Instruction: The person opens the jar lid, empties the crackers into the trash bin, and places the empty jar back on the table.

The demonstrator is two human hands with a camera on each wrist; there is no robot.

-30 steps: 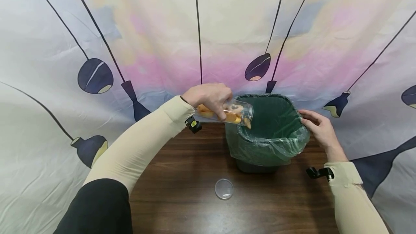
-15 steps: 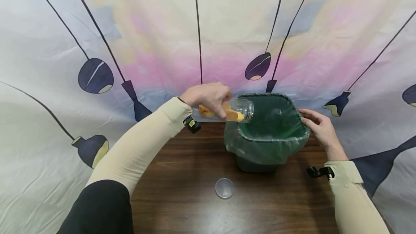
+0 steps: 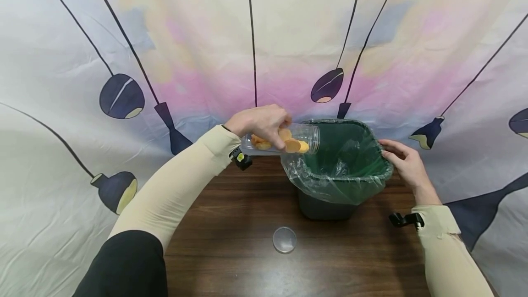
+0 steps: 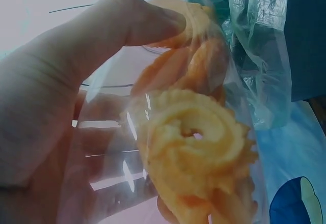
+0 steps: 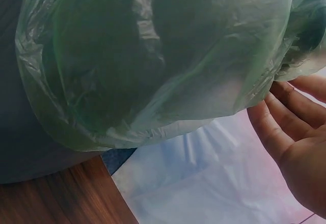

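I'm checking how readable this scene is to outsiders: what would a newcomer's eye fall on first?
Probably the clear jar of golden cookies, tipped sideways in the left hand, its mouth by the left rim of the bin. Next, the crinkled translucent bag lining that bin, with the right hand at its right edge. Behind, large dark lamp shapes stand out on pale cloth.

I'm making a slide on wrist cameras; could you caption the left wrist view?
A left hand grips a clear jar of golden cookies, with a translucent bag at upper right.
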